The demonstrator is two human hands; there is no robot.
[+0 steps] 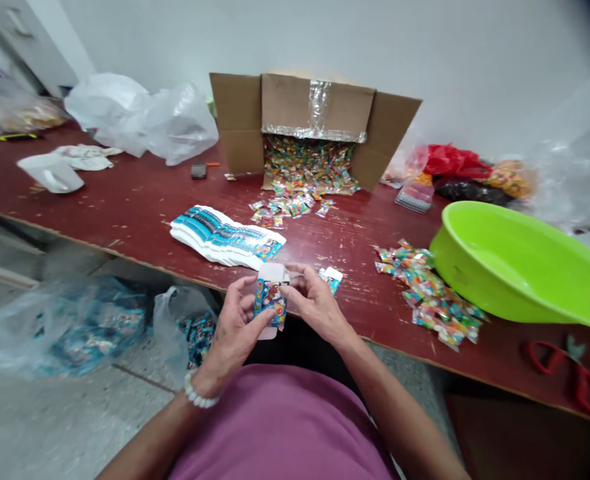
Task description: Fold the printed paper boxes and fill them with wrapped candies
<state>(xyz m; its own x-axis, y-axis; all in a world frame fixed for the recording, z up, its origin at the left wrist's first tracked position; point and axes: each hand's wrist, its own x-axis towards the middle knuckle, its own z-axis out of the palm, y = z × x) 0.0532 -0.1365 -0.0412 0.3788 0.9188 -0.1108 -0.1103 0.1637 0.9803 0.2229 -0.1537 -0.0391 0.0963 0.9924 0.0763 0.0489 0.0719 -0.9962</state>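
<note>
My left hand (235,330), with a white bead bracelet on its wrist, and my right hand (315,300) both grip a small printed carton (269,300) above the table's front edge. Its white flap stands open at the top. Just beyond my right fingertips lies another small printed carton piece (331,280). A flattened stack of blue-and-white printed cartons (227,237) rests on the dark red table (125,200) beyond my hands. Loose, colourful wrapped sachets (427,293) lie in a scattered heap to the right.
An open cardboard box (315,107) full of sachets stands at the back, with more spilled before it. A green plastic basin (515,267) sits at right, red-handled scissors (569,380) at the front right. Plastic bags (139,120) and a white mug (49,172) lie back left; filled bags (65,327) sit on the floor.
</note>
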